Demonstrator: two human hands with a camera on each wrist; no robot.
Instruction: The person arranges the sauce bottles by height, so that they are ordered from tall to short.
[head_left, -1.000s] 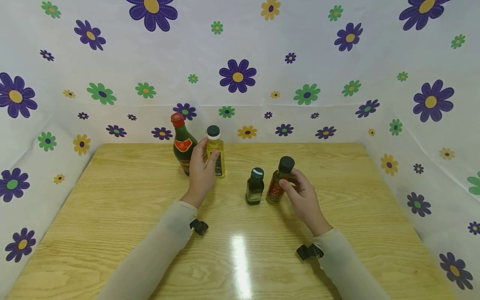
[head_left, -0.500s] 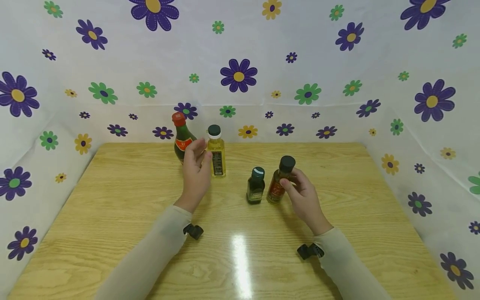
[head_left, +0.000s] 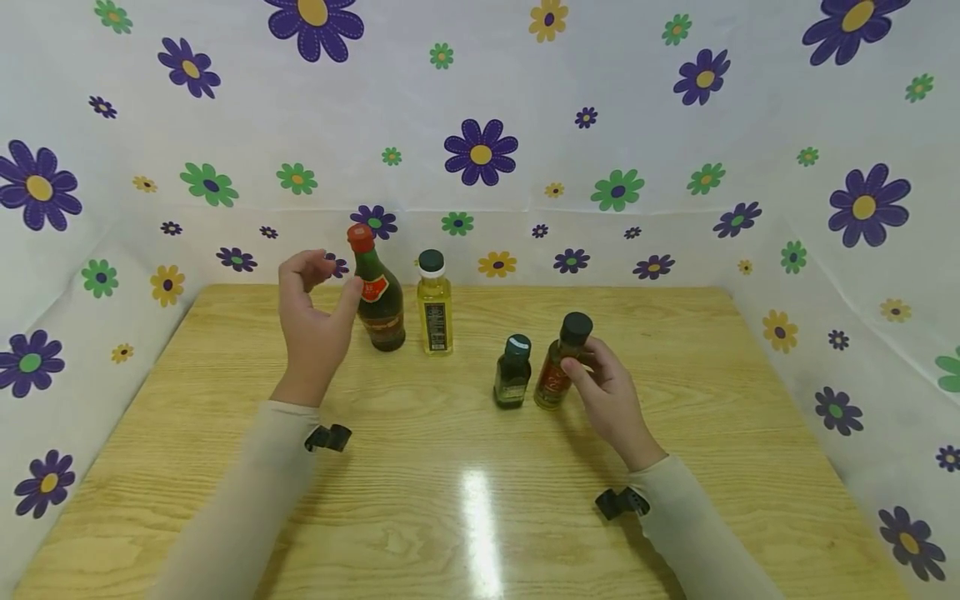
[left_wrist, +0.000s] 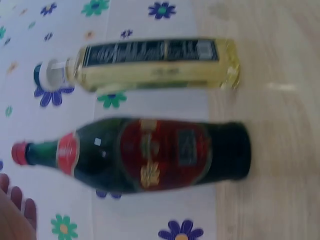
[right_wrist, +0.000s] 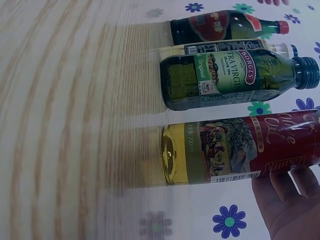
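While the right hand (head_left: pixel 611 404) grips the red-labelled olive oil bottle (head_left: pixel 552 383) between thumb and fingers, the left hand (head_left: pixel 315 325) holds nothing, its fingers loosely bent and parted from the thumb. The gripped bottle has a black cap and clear yellow oil showing below its label, which bears "Olive Oil" and "200ml" in the right wrist view; it is right of the middle of the wooden table (head_left: pixel 412 517), near the Borges olive oil bottle (head_left: pixel 512 385). That small dark green bottle stands upright on its left, a gap between the two.

The left hand is nearest to the red-capped green bottle (head_left: pixel 381 312), whose rounded body carries a red label; in the left wrist view the fingertips are just beside its cap, apart from it. Close to that bottle's right stands the yellow oil bottle (head_left: pixel 435 312), with a dark green cap, a white collar and a black label. Both are upright toward the back of the table.

White cloth (head_left: pixel 405 100) with purple, green and yellow flowers rises behind and along both sides. Pale sleeves (head_left: pixel 240 492) cover the forearms.
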